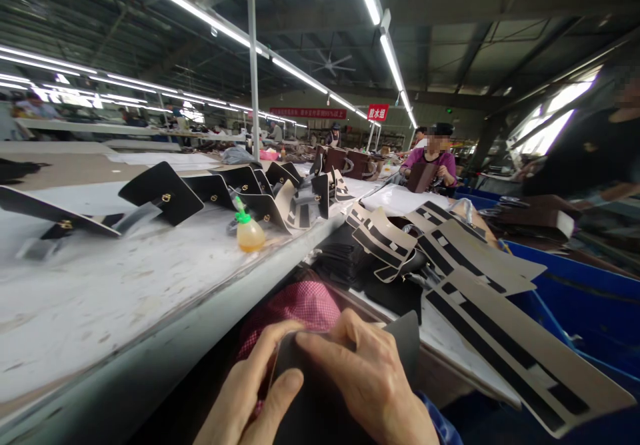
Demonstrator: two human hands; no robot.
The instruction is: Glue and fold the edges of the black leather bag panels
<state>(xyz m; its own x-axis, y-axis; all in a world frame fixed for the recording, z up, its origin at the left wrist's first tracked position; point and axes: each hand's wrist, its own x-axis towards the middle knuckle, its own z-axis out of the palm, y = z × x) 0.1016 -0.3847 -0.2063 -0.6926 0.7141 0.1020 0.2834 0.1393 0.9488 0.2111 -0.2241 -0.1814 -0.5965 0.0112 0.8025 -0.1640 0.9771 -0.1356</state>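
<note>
A dark, flat leather-like panel (pixel 313 398) is held low in front of me, over a pink checked cloth (pixel 303 302). My left hand (pixel 257 388) grips its left edge, thumb on the near face and fingers behind. Across the top edge lies my right hand (pixel 367 372), its fingers bent and pressing on the panel near the upper left corner. Part of the panel's right side sticks out beyond the right hand. The lower part runs out of view.
Black flaps with gold clasps (pixel 170 195) stand along the white table (pixel 150 285), near a glue bottle (pixel 250 234). To the right lie beige pieces with black strips (pixel 530 358), beside blue bins (pixel 590 298). A person in purple (pixel 443 162) sits further back; another stands at right.
</note>
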